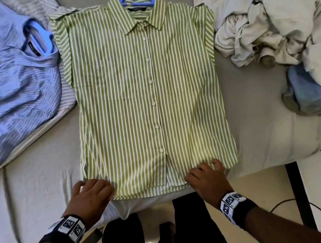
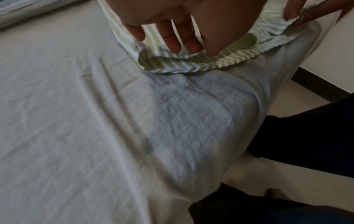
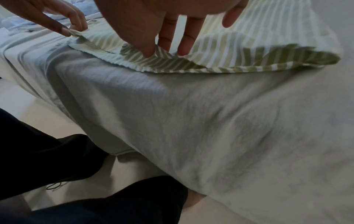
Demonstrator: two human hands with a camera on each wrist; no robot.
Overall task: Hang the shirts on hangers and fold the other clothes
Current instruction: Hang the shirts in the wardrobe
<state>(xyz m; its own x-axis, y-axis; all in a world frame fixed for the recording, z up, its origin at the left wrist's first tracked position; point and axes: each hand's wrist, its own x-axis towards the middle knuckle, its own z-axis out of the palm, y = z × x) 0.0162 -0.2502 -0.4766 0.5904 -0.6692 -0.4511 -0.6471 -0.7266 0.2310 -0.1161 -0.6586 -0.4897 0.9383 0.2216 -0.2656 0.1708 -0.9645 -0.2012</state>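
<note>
Both forearms reach forward and down, each wrist wearing a black band with square black-and-white markers. Left hand (image 1: 91, 193): back up, fingers pointing forward, thumb and fingertips (image 2: 173, 45) pinching a fold at the hem of the green-and-white striped fabric shirt (image 1: 146, 94). Right hand (image 1: 207, 176): same pose, thumb and fingertips (image 3: 184, 48) pinching the hem. Hands well apart.

Shirt (image 1: 148, 94) mid-bed (image 1: 258, 128) (2nd shirt (image 1: 7, 80) left, pile (image 1: 265, 26) right).

No legible txt; collar label (image 1: 137, 8) too blurry.
</note>
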